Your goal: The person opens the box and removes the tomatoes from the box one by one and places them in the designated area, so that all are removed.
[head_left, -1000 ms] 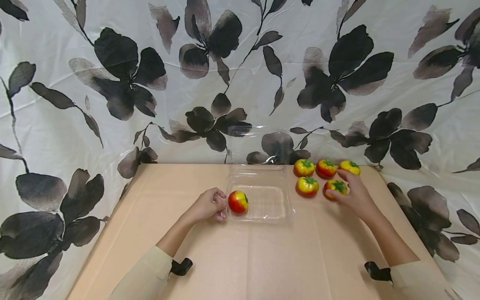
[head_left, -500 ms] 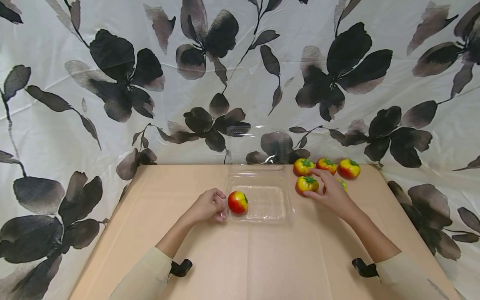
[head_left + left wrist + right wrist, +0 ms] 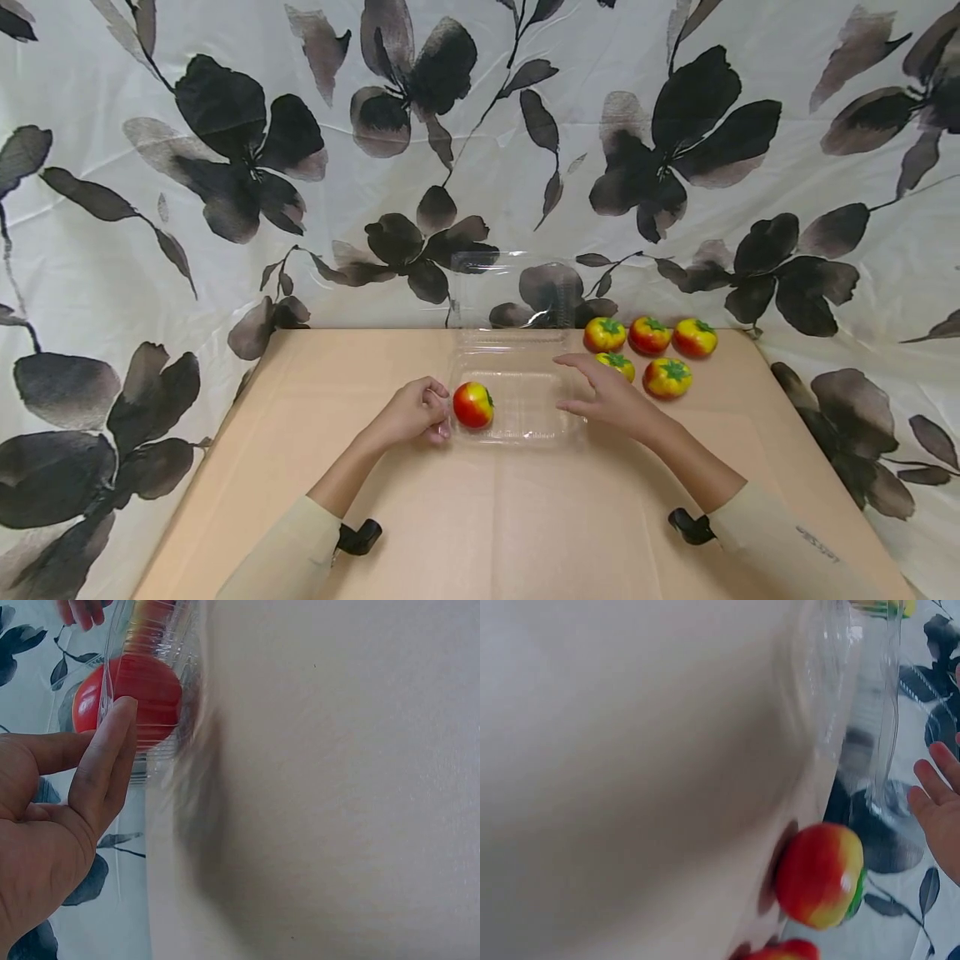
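Observation:
A clear plastic clamshell container (image 3: 534, 412) lies opened on the table, its lid (image 3: 517, 287) raised at the back. In its left side rests a glossy red-and-yellow, tomato-like fruit (image 3: 473, 406) with a green calyx, seen red through the wall in the left wrist view (image 3: 154, 697). My left hand (image 3: 408, 412) pinches the container's left rim between thumb and fingers (image 3: 112, 742). At the right rim, my right hand (image 3: 615, 402) has its fingers spread and holds nothing. It partly hides one fruit (image 3: 617, 364) behind it; another fruit (image 3: 819, 875) shows in the right wrist view.
Several similar fruits stand at the back right of the table, among them one at the far end (image 3: 695, 337) and one in front (image 3: 667, 378). A floral-print cloth (image 3: 450, 167) hangs behind the table (image 3: 480, 517).
My right hand has moved left, from over the right-hand fruits to the container's right rim, uncovering fruits behind it. My left hand and the fruit in the container have stayed in place.

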`<action>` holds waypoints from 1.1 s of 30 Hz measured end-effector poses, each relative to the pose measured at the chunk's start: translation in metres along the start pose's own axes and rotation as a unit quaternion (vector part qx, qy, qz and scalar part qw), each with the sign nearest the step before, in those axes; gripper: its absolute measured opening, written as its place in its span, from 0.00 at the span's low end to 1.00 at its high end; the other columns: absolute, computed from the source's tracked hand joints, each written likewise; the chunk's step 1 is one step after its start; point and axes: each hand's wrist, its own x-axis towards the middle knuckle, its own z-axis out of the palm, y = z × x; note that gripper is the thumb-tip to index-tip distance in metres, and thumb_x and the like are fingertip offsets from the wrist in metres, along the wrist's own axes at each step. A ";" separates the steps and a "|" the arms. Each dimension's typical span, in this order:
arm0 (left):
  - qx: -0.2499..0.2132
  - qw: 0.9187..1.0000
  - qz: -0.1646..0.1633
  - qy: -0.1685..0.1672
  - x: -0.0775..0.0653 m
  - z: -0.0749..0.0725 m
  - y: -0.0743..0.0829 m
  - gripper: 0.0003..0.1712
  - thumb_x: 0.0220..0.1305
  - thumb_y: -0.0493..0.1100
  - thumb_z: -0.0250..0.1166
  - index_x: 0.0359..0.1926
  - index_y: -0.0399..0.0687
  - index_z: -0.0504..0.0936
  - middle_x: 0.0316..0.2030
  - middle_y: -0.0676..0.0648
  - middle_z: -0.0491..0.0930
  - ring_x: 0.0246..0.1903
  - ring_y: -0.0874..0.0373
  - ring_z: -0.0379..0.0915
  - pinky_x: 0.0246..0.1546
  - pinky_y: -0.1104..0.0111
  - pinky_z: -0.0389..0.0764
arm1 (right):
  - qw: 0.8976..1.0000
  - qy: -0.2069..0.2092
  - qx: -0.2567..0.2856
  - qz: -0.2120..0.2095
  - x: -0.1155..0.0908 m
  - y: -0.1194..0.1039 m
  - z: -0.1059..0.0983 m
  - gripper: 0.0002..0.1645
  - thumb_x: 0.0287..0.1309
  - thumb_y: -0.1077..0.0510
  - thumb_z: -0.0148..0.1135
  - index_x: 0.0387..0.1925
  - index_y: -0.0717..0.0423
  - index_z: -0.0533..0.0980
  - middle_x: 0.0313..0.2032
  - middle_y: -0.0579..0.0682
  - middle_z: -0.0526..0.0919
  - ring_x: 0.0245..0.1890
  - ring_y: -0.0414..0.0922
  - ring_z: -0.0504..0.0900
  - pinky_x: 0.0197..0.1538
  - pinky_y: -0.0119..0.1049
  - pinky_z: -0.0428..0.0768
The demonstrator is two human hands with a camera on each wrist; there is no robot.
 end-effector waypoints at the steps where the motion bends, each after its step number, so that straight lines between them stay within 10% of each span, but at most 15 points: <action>1: 0.001 1.000 0.000 0.001 0.000 0.000 0.000 0.15 0.68 0.30 0.63 0.53 0.30 0.73 0.27 0.40 0.81 0.21 0.52 0.85 0.26 0.64 0.90 | 1.000 -0.003 0.001 -0.004 0.003 -0.002 0.003 0.42 0.58 0.49 0.76 0.71 0.49 0.69 0.71 0.55 0.73 0.72 0.61 0.70 0.71 0.64 0.72; 33: -0.013 1.000 0.001 -0.005 -0.002 -0.002 0.001 0.16 0.67 0.29 0.62 0.53 0.28 0.72 0.27 0.39 0.82 0.22 0.53 0.85 0.26 0.62 0.90 | 0.985 -0.143 0.084 -0.044 0.063 -0.034 0.078 0.47 0.58 0.48 0.76 0.74 0.55 0.66 0.70 0.52 0.75 0.70 0.53 0.74 0.74 0.54 0.73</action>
